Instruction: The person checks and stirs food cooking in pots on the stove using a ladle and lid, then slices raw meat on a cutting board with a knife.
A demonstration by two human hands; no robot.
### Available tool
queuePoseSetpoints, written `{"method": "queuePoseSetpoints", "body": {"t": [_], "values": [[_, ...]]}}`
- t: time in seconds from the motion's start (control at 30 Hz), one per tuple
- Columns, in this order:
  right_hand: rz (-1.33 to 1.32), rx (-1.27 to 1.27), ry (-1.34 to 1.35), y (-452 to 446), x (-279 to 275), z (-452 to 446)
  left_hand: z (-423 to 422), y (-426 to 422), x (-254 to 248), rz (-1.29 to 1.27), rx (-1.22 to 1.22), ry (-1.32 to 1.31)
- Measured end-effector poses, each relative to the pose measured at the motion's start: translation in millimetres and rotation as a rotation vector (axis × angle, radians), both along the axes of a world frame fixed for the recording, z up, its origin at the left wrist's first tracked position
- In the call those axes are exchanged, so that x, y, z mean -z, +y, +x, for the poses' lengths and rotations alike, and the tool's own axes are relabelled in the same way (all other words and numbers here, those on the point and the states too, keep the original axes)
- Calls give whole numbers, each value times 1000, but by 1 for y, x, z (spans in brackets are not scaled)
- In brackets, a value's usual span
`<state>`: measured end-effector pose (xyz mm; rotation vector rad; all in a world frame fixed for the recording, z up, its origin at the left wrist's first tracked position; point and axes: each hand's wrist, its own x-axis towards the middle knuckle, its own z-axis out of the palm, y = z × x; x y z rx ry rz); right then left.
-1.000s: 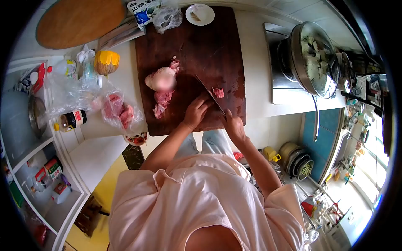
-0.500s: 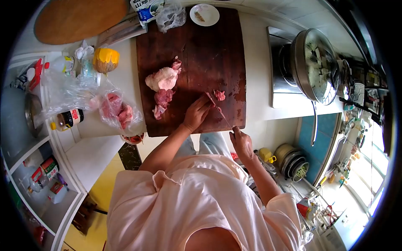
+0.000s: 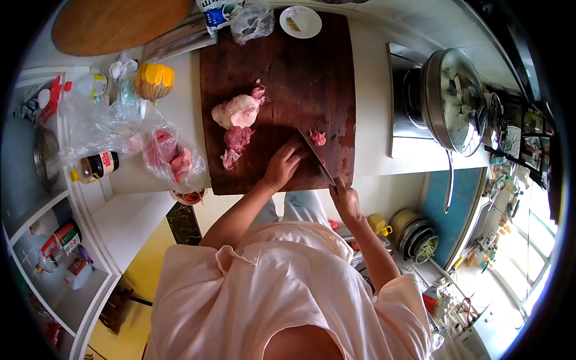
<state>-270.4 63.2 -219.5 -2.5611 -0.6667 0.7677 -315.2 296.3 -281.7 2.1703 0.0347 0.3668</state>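
My right hand (image 3: 345, 201) is closed around the handle of a kitchen knife (image 3: 316, 156), whose blade slants up and left across the cutting board (image 3: 294, 72). Beside the blade's left side, my left hand (image 3: 283, 165) rests on the board with bent fingers close together; whatever lies beneath them is hidden. Small cut pieces of raw meat (image 3: 317, 138) lie right of the blade. Further left on the board sits a larger chunk of raw meat (image 3: 238, 138), joined or touching a pale fatty lump (image 3: 237, 111).
Left of the board lie a plastic bag of meat (image 3: 180, 163), a yellow-topped squash (image 3: 155, 81) and a dark sauce bottle (image 3: 99, 166). A white plate (image 3: 307, 23) sits at the board's far edge. A lidded pan (image 3: 459, 99) stands on the stove at right, its handle jutting toward me.
The knife's blade has tilted and now looks darker and more edge-on. My left hand has drawn slightly back from the blade's tip. The whole view has shifted a little.
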Motion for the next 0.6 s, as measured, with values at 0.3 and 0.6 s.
{"method": "queuePoseSetpoints", "body": {"t": [0.3, 0.6], "values": [[1, -7, -14, 6, -50, -11, 0, 0, 1, 10, -32, -74], [88, -114, -70, 89, 34, 35, -6, -3, 12, -40, -12, -5]]}}
